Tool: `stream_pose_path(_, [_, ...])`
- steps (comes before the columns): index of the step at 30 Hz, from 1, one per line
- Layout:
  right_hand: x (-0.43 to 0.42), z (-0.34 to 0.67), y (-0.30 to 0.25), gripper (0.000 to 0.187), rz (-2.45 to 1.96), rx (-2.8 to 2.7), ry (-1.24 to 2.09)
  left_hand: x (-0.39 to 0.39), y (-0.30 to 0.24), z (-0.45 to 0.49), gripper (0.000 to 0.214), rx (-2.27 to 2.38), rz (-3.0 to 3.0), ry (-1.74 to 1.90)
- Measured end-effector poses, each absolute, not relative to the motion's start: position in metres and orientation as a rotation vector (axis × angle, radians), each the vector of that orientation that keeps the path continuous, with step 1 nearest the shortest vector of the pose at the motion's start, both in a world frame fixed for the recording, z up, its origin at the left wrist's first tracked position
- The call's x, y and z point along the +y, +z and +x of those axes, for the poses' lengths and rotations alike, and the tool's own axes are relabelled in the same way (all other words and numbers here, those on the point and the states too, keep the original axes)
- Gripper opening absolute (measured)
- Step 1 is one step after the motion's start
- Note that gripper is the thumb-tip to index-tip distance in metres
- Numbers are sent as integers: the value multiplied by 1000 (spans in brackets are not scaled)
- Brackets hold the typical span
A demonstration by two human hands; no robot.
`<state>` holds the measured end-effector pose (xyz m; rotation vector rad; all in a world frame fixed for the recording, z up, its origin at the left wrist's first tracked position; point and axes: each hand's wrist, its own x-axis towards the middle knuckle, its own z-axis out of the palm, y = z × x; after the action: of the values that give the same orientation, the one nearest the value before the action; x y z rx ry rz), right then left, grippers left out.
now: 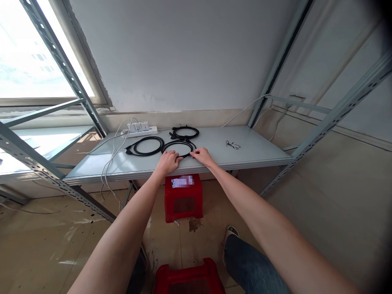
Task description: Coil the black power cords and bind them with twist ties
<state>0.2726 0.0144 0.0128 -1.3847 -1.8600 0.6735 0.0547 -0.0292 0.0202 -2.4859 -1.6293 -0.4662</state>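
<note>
Three coiled black cables lie on a grey metal shelf point(251, 153). The nearest coil point(179, 146) sits at the front middle; my left hand point(168, 161) rests on its near left edge with fingers curled over the cable, and my right hand point(202, 155) pinches its near right edge. A second coil point(147, 146) lies to the left, a third coil point(185, 132) lies behind.
A white power strip point(139, 130) with plugs sits at the back left, its white cords point(108, 163) trailing over the shelf's front edge. A small black tie point(232, 144) lies to the right. Red stools point(183, 198) point(188, 279) stand on the floor below. Slanted shelf posts flank both sides.
</note>
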Motion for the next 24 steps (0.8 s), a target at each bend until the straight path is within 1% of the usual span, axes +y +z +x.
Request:
stream_pose_path(7, [15, 272, 12, 29, -1387, -1850, 703, -27, 18, 53, 39, -1636, -2498, -492])
stream_pose_path(14, [14, 272, 12, 29, -1375, -1833, 696, -27, 20, 54, 42, -1639, -2502, -477])
stream_pose_path(24, [10, 271, 15, 29, -1362, -1830, 690, -27, 18, 54, 40, -1636, -2492, -504])
